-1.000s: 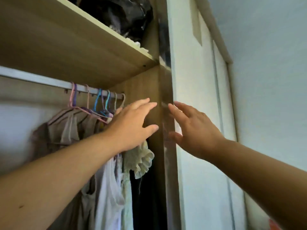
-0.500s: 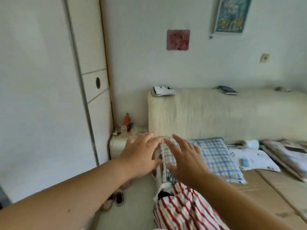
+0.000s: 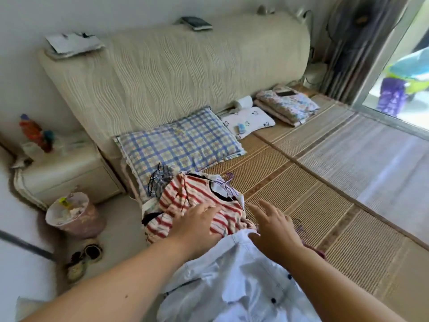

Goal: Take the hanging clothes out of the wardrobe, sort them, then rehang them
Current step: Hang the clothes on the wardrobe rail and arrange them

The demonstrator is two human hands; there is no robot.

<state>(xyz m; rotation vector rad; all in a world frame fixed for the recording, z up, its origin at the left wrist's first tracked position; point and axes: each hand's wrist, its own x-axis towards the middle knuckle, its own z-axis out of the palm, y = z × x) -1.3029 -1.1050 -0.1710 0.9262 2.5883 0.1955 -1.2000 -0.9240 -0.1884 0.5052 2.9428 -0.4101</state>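
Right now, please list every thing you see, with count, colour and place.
headboard: 1, beige, at back
checked pillow: 1, blue, against headboard
small pillow: 1, white, right of checked pillow
folded blanket: 1, floral, far right
striped top: 1, red-white, in front of checked pillow
hanger: at least 1, purple, in striped top
white shirt: 1, white, nearest camera
bin: 1, pinkish, floor, left
left hand: 1, flat on striped top
right hand: 1, open, above white shirt

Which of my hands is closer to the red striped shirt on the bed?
Left. The left hand is spread right over the striped shirt; the right hand hovers off its right edge, above the white shirt.
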